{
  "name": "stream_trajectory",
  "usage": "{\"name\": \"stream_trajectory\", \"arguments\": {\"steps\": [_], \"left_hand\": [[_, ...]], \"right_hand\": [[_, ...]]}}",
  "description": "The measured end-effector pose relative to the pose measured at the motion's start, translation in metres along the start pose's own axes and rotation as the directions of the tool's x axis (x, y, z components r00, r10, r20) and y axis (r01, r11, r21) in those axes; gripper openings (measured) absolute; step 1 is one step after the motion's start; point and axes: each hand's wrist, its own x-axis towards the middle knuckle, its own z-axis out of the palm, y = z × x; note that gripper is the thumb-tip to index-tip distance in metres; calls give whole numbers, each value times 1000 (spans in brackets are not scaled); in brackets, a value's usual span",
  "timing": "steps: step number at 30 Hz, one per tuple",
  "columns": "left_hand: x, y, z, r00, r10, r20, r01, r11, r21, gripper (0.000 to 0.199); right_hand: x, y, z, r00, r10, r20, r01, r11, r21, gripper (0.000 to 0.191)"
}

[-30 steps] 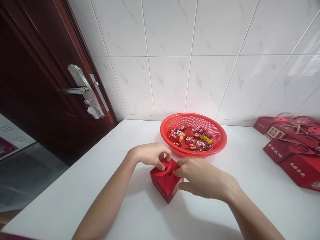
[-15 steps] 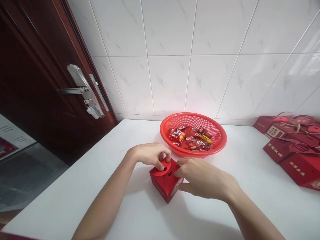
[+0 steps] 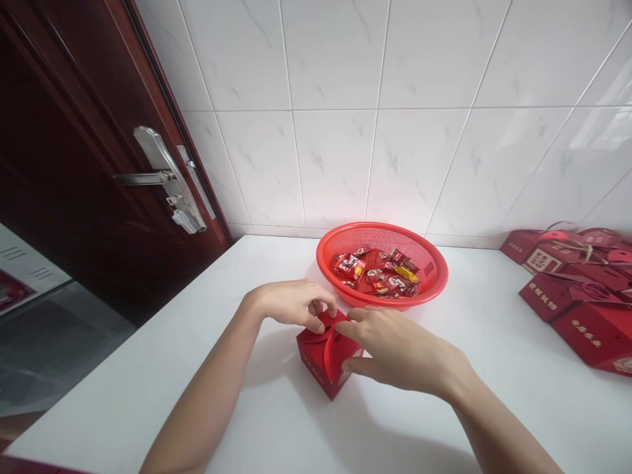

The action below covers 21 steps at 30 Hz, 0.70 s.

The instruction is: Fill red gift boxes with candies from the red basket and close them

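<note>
A small red paper candy box (image 3: 312,363) stands on the white tabletop, its curved top flaps overlapping around holes in the middle. My left hand (image 3: 296,305) has thumb and fingers curled on the flap at the box's left and back. On the right, my right hand (image 3: 399,349) presses its fingers on the top near the holes, thumb against the side facing me. The curved edge of a flap (image 3: 332,355) runs across the top between the two hands. Right behind the box sits a red plastic basket (image 3: 441,280) holding several wrapped candies (image 3: 375,270).
Several red boxes with gold lettering (image 3: 587,329) are grouped at the table's right side. A tiled wall (image 3: 336,158) rises behind the white table (image 3: 276,428). To the left is a dark wooden door (image 3: 74,131) with a metal handle (image 3: 153,178) and keys.
My right hand has brought the right flap over to the left, so it now overlaps the left flap on the box top. My left hand stays on its flap, shifted slightly.
</note>
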Motion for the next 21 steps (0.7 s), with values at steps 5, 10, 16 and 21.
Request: {"name": "stream_trajectory", "arguments": {"steps": [5, 10, 16, 21], "left_hand": [[-5, -2, -3, 999, 14, -48, -12, 1000, 28, 27], [-7, -2, -4, 999, 17, -36, -15, 999, 36, 27], [-7, -3, -4, 999, 17, -36, -16, 1000, 27, 27], [-8, -5, -4, 999, 17, -38, -16, 1000, 26, 28]], "right_hand": [[5, -4, 5, 998, 28, 49, -27, 999, -24, 23], [7, -6, 7, 996, 37, 83, -34, 999, -38, 28], [9, -11, 10, 996, 40, 77, -39, 999, -16, 48], [12, -16, 21, 998, 51, 27, -49, 996, -70, 78]]}}
